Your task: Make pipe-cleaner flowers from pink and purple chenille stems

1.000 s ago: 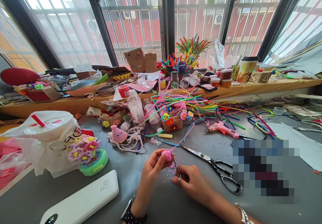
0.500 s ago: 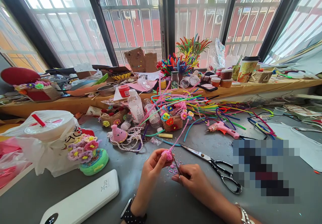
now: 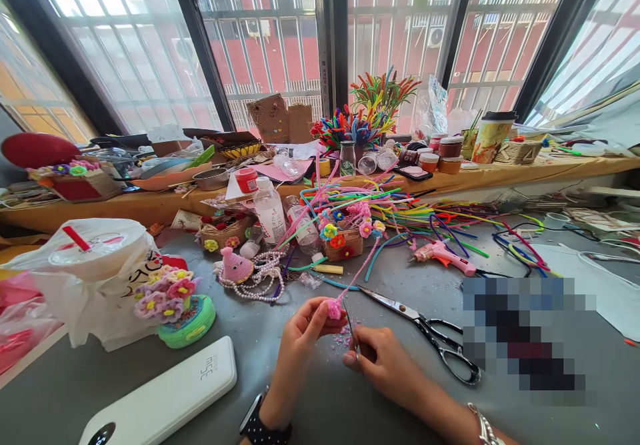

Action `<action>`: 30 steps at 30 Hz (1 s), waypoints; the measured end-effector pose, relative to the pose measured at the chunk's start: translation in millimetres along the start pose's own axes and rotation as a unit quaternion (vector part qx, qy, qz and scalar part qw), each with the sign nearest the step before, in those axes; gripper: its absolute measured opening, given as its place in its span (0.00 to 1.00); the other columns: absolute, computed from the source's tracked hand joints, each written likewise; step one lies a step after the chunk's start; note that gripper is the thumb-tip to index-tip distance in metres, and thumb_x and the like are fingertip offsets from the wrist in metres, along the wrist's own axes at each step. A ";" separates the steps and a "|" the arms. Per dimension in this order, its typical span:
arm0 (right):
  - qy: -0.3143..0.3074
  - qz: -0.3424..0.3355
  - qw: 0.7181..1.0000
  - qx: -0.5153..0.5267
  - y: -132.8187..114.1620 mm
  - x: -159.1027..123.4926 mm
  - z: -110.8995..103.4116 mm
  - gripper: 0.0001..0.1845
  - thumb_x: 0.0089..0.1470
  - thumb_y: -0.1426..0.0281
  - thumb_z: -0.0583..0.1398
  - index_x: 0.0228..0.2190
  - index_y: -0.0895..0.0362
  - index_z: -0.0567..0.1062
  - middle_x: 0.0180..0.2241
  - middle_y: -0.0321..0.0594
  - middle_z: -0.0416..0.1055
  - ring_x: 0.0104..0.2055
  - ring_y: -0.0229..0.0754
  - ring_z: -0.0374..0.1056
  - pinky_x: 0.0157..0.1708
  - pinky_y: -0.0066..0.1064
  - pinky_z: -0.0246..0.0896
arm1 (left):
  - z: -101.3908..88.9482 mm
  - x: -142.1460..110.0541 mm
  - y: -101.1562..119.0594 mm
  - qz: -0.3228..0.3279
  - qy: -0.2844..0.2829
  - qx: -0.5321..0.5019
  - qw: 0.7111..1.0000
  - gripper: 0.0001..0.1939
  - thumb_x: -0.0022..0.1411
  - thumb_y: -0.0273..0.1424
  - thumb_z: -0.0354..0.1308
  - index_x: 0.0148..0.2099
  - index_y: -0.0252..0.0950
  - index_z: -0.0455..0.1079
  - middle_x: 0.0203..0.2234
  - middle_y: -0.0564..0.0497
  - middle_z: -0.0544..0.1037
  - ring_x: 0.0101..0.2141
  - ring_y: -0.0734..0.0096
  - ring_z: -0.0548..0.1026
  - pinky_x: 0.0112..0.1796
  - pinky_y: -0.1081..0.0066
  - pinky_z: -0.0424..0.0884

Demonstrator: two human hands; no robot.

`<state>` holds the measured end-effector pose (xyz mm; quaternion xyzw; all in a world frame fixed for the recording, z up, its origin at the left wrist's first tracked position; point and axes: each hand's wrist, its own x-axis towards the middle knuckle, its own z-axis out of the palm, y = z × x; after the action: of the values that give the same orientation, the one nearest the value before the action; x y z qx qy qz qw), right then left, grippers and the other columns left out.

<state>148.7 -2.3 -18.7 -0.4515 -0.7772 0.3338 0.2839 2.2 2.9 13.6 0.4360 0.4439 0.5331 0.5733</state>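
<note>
Head cam: L hand (image 3: pixel 307 325) gripping a pink fuzzy ball (image 3: pixel 334 309) w/ thin stem (image 3: pixel 363 265), held over the mid. of the table (image 3: pixel 320 402); R hand (image 3: pixel 375 353) closed on a thin metal tool (image 3: pixel 351 330), tip just beside the ball, can't tell if touching. Pink bits (image 3: pixel 342 340) lie below, big scissors (image 3: pixel 417 318) near R hand, glue gun (image 3: pixel 445 257) farther back.

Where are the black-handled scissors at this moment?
In the head view, the black-handled scissors lie right of centre on the grey table, between the right hand and the pink glue gun.
</note>
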 end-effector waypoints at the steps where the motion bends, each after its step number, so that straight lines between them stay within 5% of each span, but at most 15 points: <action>1: -0.001 -0.001 1.000 -0.003 -0.4 0.0 -0.2 0.19 0.48 0.56 0.52 0.20 0.59 0.65 0.14 0.29 0.53 0.18 0.31 0.49 0.18 0.23 0.40 | -0.4 0.1 -0.6 0.001 -0.002 0.004 1.000 0.13 0.49 0.38 0.56 0.33 0.32 0.69 0.25 0.48 0.77 0.27 0.67 0.75 0.32 0.69 0.71; 30: 0.045 -0.011 0.999 0.021 7.4 4.4 5.1 0.21 0.47 0.64 0.56 0.11 0.59 0.57 0.12 0.28 0.52 0.17 0.30 0.48 0.18 0.22 0.40 | -4.0 1.9 -5.1 0.019 0.005 0.018 1.000 0.09 0.52 0.34 0.54 0.30 0.33 0.68 0.21 0.53 0.74 0.24 0.74 0.72 0.28 0.76 0.69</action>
<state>146.8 3.1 -26.9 -0.4512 -0.7617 0.3261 0.3315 -0.4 4.7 7.6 0.4517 0.4481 0.5377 0.5532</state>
